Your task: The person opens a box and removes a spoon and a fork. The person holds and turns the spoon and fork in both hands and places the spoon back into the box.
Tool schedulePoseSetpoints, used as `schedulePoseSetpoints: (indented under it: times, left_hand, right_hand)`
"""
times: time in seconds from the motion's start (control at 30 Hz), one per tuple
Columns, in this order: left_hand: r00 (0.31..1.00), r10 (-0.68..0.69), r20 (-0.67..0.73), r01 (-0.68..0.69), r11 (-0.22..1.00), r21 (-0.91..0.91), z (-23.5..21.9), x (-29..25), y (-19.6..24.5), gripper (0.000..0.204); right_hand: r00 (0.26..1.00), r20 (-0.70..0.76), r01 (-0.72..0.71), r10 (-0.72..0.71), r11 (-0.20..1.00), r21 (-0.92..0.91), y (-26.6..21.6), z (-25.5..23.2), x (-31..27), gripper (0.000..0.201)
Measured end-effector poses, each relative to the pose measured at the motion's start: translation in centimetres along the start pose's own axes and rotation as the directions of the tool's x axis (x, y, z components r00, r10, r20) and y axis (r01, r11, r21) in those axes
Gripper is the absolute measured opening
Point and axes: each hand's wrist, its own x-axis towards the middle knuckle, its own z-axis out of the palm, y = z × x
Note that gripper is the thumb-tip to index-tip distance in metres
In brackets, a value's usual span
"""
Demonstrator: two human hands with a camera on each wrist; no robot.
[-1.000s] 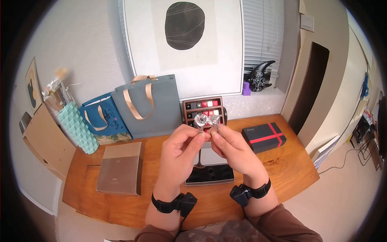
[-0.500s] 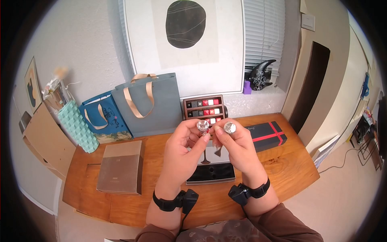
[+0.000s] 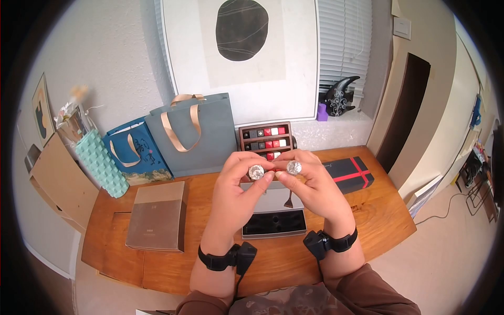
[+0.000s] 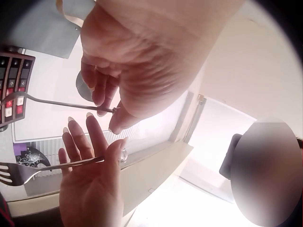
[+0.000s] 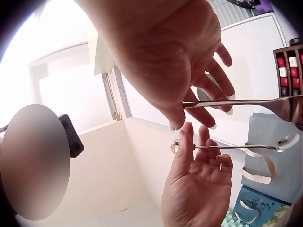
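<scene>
On my feed both hands are closed in pinches, 1 utensil each. Left hand [image 3: 231, 191]: thumb and finger narrow on the upper handle of a metal spoon [image 5: 246, 147], right by its clear faceted knob; the remaining fingers are bent and hold nothing I can see. Right hand [image 3: 315, 191]: thumb clamps the handle of a metal fork [image 4: 47, 167] near its own knob, other fingers fairly straight and slightly fanned in the left wrist view. From the head view I read 2 knobs side by side facing up at me, left knob [image 3: 256, 172] and right knob [image 3: 294, 167], a gap between them. Thumbs sit close together; can't tell if they touch. Spoon and fork are both off the table [image 3: 367, 220], roughly parallel in the wrist views, heads pointing away from the wearer. Fork head shows below the right hand; spoon bowl is hidden in the head view, but the right wrist view gets it clearly. Below the hands I have an open box [image 3: 273, 235] with a black insert [image 3: 262, 223]. Around that: brown box [image 3: 156, 215] to the left, dark box with red ribbon [image 3: 352, 174] to the right, cube rack [image 3: 265, 139] behind the hands.
</scene>
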Motion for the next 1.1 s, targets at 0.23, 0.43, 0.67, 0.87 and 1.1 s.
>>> schedulePoseSetpoints:
  times: [0.23,0.43,0.67,0.87,1.1]
  left_hand:
    - [0.995,-0.068,0.075,0.079,0.984,-0.159,0.0,0.1,-0.6,0.021]
    - [0.962,-0.048,0.269,0.120,0.959,-0.258,0.1,-0.1,-1.3,0.032]
    - [0.921,-0.049,0.386,0.131,0.973,-0.188,-0.2,-0.2,-1.0,0.046]
    - [0.821,-0.232,0.521,0.371,0.911,-0.178,-0.5,-0.3,0.2,0.057]
    - [0.853,-0.109,0.511,0.311,0.892,-0.329,-0.2,-0.6,-1.4,0.089]
  right_hand:
    - [0.972,0.226,0.064,-0.062,0.998,-0.002,0.5,0.2,-0.1,0.021]
    - [0.976,0.215,-0.074,0.039,0.985,0.157,0.1,1.0,-0.5,0.021]
    - [0.928,0.335,-0.260,0.165,0.928,0.265,-0.2,0.6,-0.6,0.027]
    - [0.919,0.385,-0.256,0.082,0.868,0.426,0.5,1.1,-0.8,0.022]
    - [0.948,0.239,-0.319,0.212,0.676,0.664,0.1,0.8,0.1,0.018]
